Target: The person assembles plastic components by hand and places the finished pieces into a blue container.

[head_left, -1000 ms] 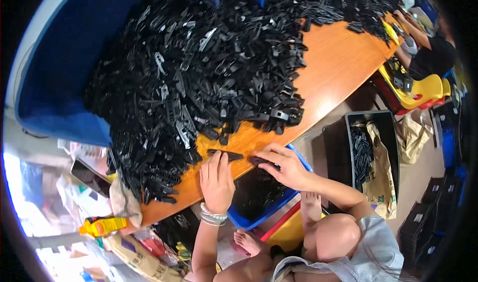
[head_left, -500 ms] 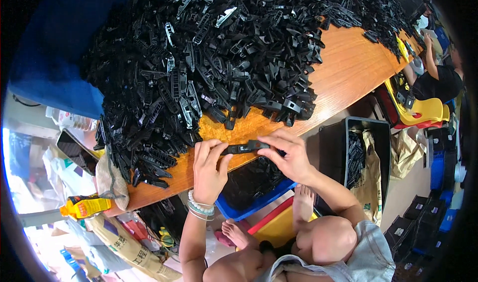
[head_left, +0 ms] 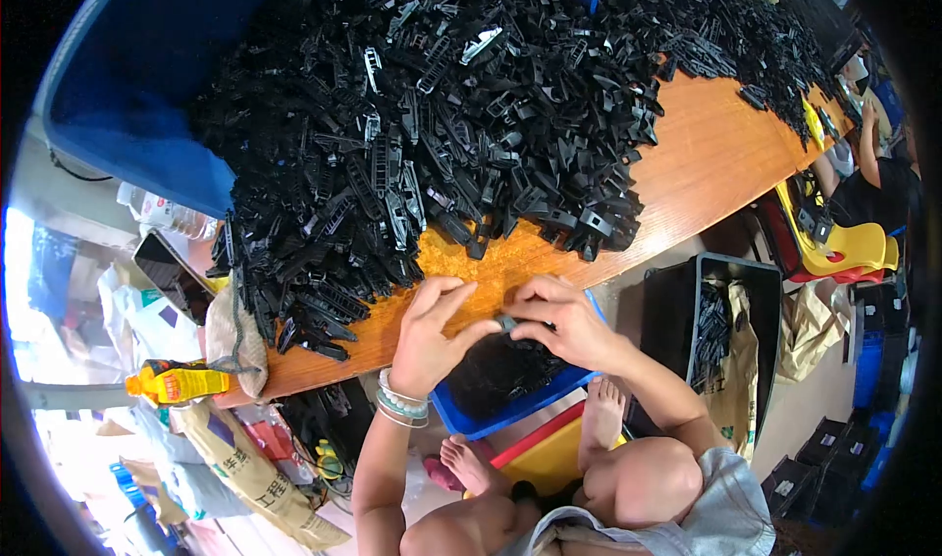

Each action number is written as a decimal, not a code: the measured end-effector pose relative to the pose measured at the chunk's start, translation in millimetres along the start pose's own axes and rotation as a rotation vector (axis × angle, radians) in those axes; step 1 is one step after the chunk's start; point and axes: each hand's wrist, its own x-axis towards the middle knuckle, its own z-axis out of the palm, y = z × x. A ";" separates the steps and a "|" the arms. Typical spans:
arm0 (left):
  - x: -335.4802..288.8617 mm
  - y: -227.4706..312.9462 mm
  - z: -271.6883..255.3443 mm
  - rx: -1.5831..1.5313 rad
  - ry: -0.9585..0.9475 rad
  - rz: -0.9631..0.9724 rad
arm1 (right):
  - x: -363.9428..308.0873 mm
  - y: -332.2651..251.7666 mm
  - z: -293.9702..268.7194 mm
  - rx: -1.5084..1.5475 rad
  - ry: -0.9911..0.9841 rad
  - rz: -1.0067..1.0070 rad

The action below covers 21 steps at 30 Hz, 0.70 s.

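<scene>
Just below frame centre, my right hand [head_left: 569, 325] pinches a small black part [head_left: 506, 323] by the near edge of the table [head_left: 711, 154]; my left hand [head_left: 432, 338] sets its thumb there, fingers apart. Bare wood opens upper right.

Open tabletop [head_left: 721, 154] lane to the right, heaped black parts [head_left: 461, 124] blocking straight ahead

Parts heap [head_left: 432, 134] on table [head_left: 721, 154]; bottle [head_left: 179, 383] left, crate [head_left: 669, 313] right.
</scene>
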 end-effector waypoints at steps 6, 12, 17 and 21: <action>47.3 -8.6 -5.8 0.655 0.082 0.128 | 50.1 4.9 5.1 -0.314 0.225 -0.151; 51.1 -22.3 -3.3 0.790 0.067 0.368 | 60.6 26.5 19.5 -0.652 0.265 -0.247; 18.9 8.5 -11.6 0.686 0.224 0.423 | 57.5 27.1 18.8 -0.473 0.317 -0.306; -7.8 20.9 -0.4 0.586 0.118 0.298 | 60.9 33.7 25.7 -0.402 0.455 -0.412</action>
